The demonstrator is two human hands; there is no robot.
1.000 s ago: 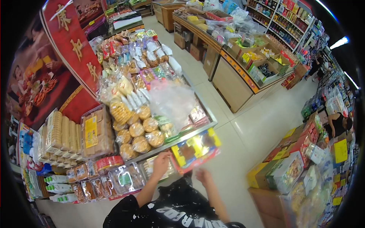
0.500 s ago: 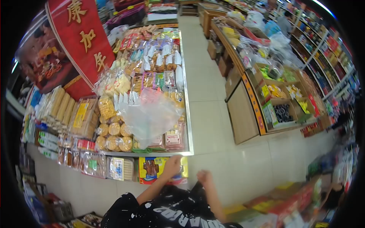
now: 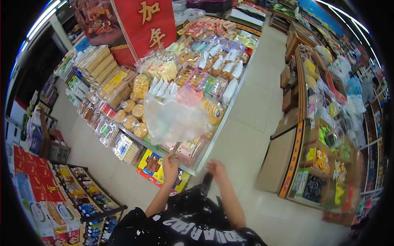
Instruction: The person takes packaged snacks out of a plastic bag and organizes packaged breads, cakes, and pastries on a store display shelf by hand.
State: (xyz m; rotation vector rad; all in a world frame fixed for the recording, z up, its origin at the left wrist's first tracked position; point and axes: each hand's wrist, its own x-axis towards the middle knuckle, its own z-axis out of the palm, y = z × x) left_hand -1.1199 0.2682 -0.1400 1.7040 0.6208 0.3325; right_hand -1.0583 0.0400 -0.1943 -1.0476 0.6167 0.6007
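At the near edge of the display table, my left hand has its fingers drawn together; whether anything is in them is hidden. It is nearest to a clear-lidded pack at the table's corner. To the right of that corner, my right hand is over the floor with loosely bent fingers and nothing visible in it. Beyond both hands, a crumpled translucent plastic bag with a pinkish part lies across the packaged goods. Round packaged cakes sit to its left.
A colourful box and a tray of pale sticks jut out below the table's front edge. A red banner stands behind the goods. Across the aisle is a counter with boxes of snacks. Bottles on a rack stand at lower left.
The view has turned left, so the table appears tilted and further right. My left hand has gone from over the colourful box to the table's edge. My right hand's fingers look looser.
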